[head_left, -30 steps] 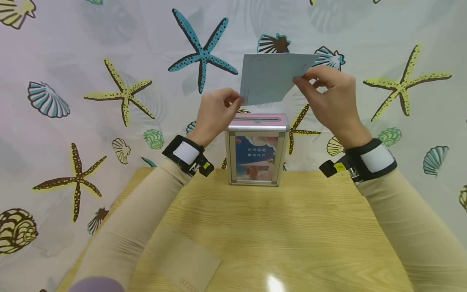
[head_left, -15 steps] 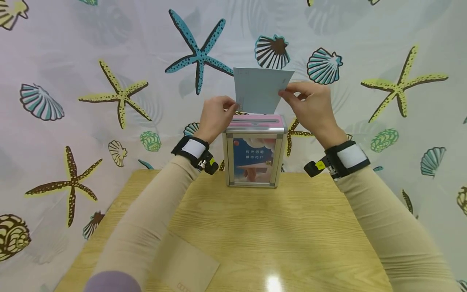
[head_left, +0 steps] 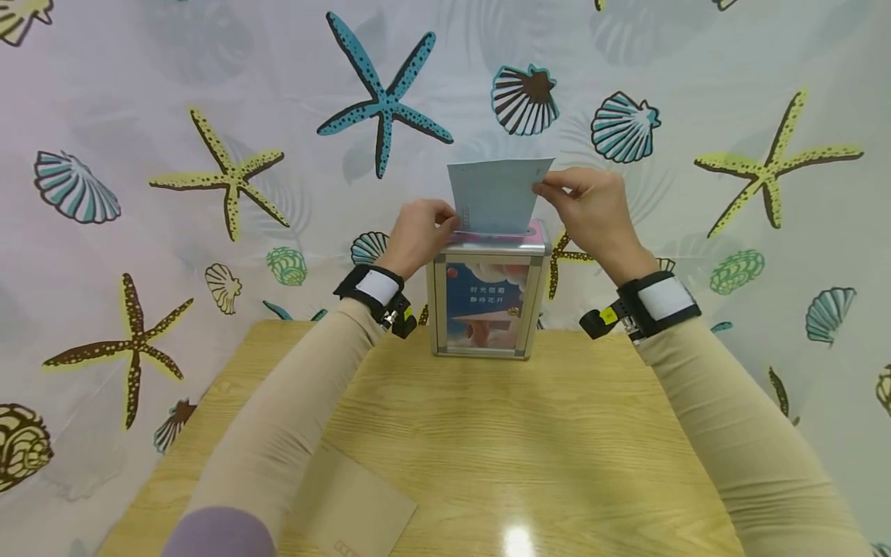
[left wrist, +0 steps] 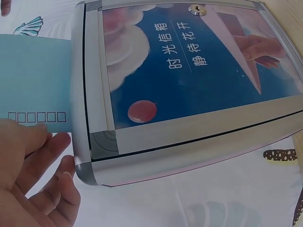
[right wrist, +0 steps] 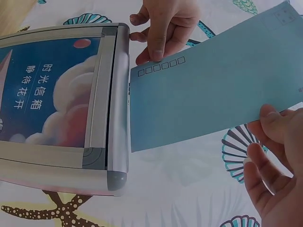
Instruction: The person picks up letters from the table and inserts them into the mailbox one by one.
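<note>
A light blue envelope (head_left: 493, 197) stands upright over the slotted pink top of a silver-framed mailbox (head_left: 487, 302), its lower edge right at the slot. My left hand (head_left: 421, 232) pinches the envelope's lower left corner, close by the printed row of small boxes. Higher up on the opposite edge, my right hand (head_left: 588, 209) holds it between thumb and fingers. In the right wrist view the envelope (right wrist: 213, 85) spans the space between both hands, its bottom edge beside the box's top rim. The left wrist view shows the left thumb along the envelope (left wrist: 38, 80) near that rim.
A tan envelope (head_left: 358, 503) lies on the wooden table (head_left: 543, 433) at the near left, partly behind the left sleeve. Behind the mailbox hangs a white cloth (head_left: 487, 31) printed with starfish and shells. Both wrists wear black straps with small cameras.
Both hands have brought the blue envelope down from above the mailbox to its top slot. The right hand has also moved left, and the envelope now stands more upright.
</note>
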Motion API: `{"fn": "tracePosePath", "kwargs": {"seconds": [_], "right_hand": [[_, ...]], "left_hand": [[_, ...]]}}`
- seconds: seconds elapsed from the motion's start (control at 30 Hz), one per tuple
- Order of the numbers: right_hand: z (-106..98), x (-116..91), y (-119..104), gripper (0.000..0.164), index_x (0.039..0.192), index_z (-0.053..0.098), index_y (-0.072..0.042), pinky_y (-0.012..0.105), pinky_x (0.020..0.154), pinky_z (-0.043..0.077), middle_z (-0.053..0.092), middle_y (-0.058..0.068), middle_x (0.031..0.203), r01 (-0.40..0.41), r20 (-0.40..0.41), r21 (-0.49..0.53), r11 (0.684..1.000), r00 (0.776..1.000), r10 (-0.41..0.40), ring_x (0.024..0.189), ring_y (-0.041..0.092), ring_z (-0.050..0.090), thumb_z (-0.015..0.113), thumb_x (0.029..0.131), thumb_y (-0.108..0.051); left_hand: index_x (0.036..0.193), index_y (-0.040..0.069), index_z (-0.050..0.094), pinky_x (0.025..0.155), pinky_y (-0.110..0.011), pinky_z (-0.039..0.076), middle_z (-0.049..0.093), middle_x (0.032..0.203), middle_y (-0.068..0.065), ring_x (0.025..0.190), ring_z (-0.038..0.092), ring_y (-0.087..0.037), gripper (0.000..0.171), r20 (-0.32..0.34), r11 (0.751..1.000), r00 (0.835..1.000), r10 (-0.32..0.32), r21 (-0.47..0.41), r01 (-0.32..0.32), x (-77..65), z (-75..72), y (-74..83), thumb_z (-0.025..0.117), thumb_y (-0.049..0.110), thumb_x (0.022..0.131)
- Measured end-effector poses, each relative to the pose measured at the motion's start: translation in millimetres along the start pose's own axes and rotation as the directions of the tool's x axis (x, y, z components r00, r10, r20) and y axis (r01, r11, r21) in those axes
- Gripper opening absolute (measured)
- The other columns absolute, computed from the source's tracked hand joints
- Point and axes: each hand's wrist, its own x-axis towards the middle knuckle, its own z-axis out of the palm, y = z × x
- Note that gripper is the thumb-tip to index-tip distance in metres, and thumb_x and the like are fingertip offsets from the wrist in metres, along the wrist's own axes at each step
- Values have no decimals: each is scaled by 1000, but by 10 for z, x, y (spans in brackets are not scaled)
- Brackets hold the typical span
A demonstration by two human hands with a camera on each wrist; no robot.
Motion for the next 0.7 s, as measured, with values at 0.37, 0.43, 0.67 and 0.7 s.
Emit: {"fn": "tracePosePath", "kwargs": {"seconds": [0.37,0.43,0.67,0.7], "right_hand": [[71,7,80,11,100,82,-1,6,81,46,79,15,99,10,-30,32,999,1000,-9,92,23,76,77,91,-6],[89,4,90,12,102,82,-1,7,79,46,79,15,100,-13,-17,34,999,1000,13,93,20,76,77,92,-7],[110,-27,119,17,108,81,-5,12,65,41,79,14,104,-88,8,13,996,996,88,84,-10,65,76,94,-12],[114,-35,129,16,108,81,-6,13,64,40,79,14,103,-94,9,5,996,996,94,81,-13,61,76,94,-12]], "left_hand": [[117,5,76,88,-37,57,76,114,-12,103,72,-24,23,-12,998,999,34,57,-33,39,38,6,61,17,105],[117,5,76,87,-38,58,77,113,-11,102,73,-24,23,-13,998,1000,28,65,-27,39,48,-9,61,18,105],[119,5,75,90,-39,57,76,115,-11,105,72,-25,24,-20,997,1000,3,77,-2,44,63,-31,59,19,106],[119,6,75,91,-39,57,76,116,-11,106,72,-25,24,-22,998,1000,2,70,-1,43,65,-30,59,19,106]]}}
